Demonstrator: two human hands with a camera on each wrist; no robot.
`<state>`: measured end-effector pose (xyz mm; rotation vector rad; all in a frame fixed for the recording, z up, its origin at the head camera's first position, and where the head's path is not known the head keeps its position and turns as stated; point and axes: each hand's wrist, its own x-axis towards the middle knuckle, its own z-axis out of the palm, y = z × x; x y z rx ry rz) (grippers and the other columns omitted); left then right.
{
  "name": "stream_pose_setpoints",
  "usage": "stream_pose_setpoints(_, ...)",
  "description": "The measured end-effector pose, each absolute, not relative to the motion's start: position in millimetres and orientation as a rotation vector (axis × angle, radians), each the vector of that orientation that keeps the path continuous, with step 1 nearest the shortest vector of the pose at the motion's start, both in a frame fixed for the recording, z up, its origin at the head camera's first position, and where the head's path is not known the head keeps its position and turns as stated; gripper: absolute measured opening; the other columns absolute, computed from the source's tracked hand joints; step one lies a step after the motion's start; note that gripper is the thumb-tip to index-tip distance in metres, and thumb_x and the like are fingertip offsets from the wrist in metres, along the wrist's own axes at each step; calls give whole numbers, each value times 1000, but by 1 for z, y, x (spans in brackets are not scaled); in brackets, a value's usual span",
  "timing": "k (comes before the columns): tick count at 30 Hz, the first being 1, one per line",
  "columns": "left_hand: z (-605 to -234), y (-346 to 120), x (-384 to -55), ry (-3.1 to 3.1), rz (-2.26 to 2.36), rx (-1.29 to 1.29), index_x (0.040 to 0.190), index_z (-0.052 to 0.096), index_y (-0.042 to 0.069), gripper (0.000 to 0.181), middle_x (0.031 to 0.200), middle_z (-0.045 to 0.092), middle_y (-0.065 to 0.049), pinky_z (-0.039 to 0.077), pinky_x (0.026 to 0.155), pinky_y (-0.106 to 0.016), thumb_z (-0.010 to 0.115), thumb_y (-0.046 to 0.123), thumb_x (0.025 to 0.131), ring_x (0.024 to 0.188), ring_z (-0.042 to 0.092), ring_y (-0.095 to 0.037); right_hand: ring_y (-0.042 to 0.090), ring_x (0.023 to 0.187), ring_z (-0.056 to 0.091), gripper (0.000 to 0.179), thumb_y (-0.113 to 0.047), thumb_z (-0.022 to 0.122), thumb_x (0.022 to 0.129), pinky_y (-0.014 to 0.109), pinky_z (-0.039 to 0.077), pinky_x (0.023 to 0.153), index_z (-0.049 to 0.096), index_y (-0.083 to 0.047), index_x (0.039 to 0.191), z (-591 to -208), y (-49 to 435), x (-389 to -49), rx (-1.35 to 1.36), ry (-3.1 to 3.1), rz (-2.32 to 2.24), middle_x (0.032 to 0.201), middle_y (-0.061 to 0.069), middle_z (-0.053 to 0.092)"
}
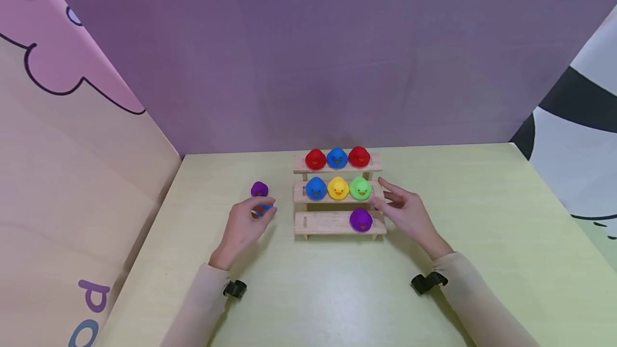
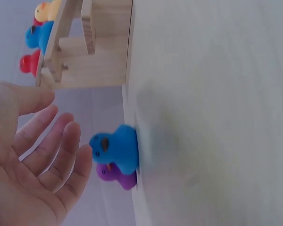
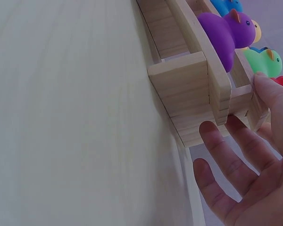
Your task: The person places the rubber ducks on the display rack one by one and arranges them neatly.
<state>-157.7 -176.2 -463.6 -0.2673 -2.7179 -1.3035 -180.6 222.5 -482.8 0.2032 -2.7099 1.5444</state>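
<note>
My left hand [image 1: 245,225] hovers over a blue rubber duck [image 2: 117,149] on the table, its thumb and fingers parted. Just behind that duck sits a purple rubber duck [image 1: 259,189]. At the right end of a three-step wooden stand [image 1: 323,222], my right hand [image 1: 408,214] holds the middle step between thumb and index finger; its other fingers [image 3: 226,162] extend loosely beside the stand. Close to the right thumb is a green duck [image 1: 360,188], with a yellow duck [image 1: 338,188] and a blue duck [image 1: 316,188] along the same step. Another purple duck [image 1: 361,220] occupies the lowest step's right end.
On the top step stand a red duck [image 1: 315,159], a blue duck [image 1: 337,158] and a second red duck [image 1: 359,157]. A purple backdrop [image 1: 308,58] rises behind the pale table [image 1: 318,293]. Printed panels flank both sides.
</note>
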Motion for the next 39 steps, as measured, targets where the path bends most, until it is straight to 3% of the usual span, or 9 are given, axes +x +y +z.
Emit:
stream_pose_setpoints(4,-462,-184,-160,-2704,-1296,-252,121,79,8,25,104,80,-3,59,81,-29,77,16,98,91,72,-17,45,132,65,67,-42,73,102,58,57,104,51,-16,159,-483,222,-180,203,-2702,1553,160,22,52)
stream_pose_setpoints(16,-465,-192,-165,-2807,-1203,-190,126,77,11,29,123,77,-11,61,76,-34,78,20,99,96,74,-26,44,132,65,67,-41,73,102,58,57,104,51,-16,159,-481,222,-178,202,-2705,1547,160,21,53)
stream_pose_setpoints(25,-468,-197,-170,-2826,-1177,-205,128,76,9,32,124,76,-13,58,70,-31,78,19,98,96,74,-27,45,131,66,67,-41,73,102,58,57,103,51,-15,160,-482,222,-180,206,-2704,1548,160,22,52)
stream_pose_setpoints(32,-473,-204,-174,-2923,-1166,-237,137,71,7,42,131,74,-17,63,81,-37,80,13,96,99,75,-29,45,134,64,69,-44,73,101,59,56,104,50,-16,160,-483,222,-181,199,-2708,1553,161,21,51)
stream_pose_setpoints(39,-474,-205,-175,-2928,-1164,-251,136,71,8,42,130,75,-16,62,81,-37,81,15,96,99,74,-29,46,135,63,69,-45,73,101,60,56,105,49,-17,160,-484,223,-182,204,-2711,1556,162,22,50)
